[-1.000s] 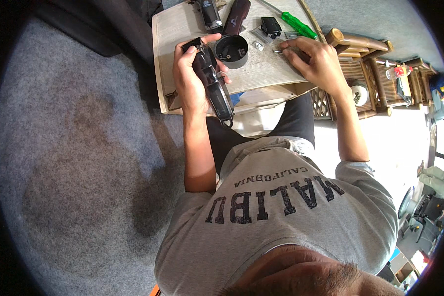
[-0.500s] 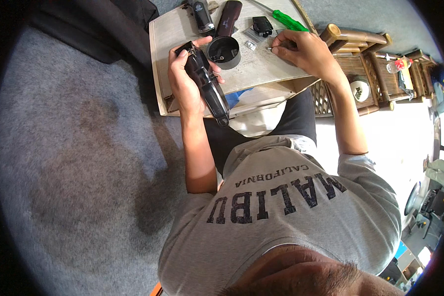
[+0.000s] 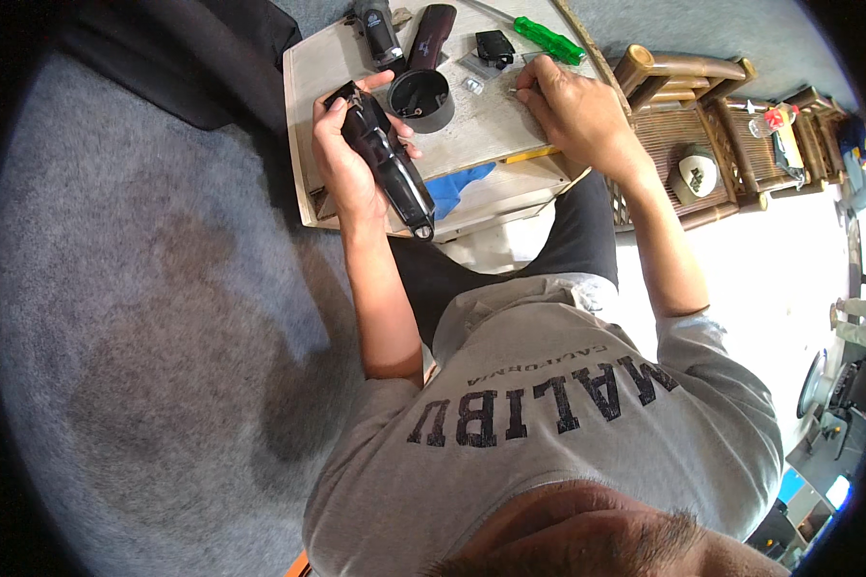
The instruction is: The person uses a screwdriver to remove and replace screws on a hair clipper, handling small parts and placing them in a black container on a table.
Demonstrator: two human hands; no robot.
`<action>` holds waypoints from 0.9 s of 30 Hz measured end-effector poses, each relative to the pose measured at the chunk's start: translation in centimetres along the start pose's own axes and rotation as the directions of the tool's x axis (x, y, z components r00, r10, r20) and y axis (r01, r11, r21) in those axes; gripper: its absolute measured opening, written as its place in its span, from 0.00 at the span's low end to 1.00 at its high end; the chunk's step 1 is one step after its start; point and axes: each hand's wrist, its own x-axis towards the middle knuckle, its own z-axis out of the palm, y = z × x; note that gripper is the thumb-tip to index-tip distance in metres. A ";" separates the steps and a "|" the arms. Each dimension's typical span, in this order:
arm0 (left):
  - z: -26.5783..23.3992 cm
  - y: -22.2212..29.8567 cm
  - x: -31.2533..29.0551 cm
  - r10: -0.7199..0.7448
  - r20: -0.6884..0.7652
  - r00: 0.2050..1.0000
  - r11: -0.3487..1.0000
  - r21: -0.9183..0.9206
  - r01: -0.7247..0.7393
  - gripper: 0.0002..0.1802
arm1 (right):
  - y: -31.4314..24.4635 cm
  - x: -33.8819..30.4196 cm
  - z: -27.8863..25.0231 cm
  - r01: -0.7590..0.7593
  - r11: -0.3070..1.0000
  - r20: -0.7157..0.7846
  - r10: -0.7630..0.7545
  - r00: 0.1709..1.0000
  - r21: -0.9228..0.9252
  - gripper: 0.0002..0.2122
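My left hand is wrapped round a black hair clipper, its blade end toward the far left and its body slanting down toward me. Over the wooden tabletop, my right hand is closed in a pinch. A tiny shiny tip shows at its fingertips, too small to name. Between the hands stands a round black cup with small parts inside. A small clear piece and a black plastic part lie beyond the right fingertips. Farther back is a green-handled screwdriver.
A dark maroon casing and a black cylindrical device lie at the table's back left. Below the tabletop, an open compartment holds a blue cloth. Bamboo chairs stand to the right, one bearing a cap.
The view has shifted, so table and hands appear slightly farther left. My right hand has turned a little, still pinching; the left keeps its hold on the hair clipper.
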 end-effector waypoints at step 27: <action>6.7 1.8 -4.4 -0.059 0.223 0.973 0.970 0.242 0.003 0.21 | -0.1 0.6 0.7 0.011 0.956 -0.222 0.057 0.973 0.294 0.07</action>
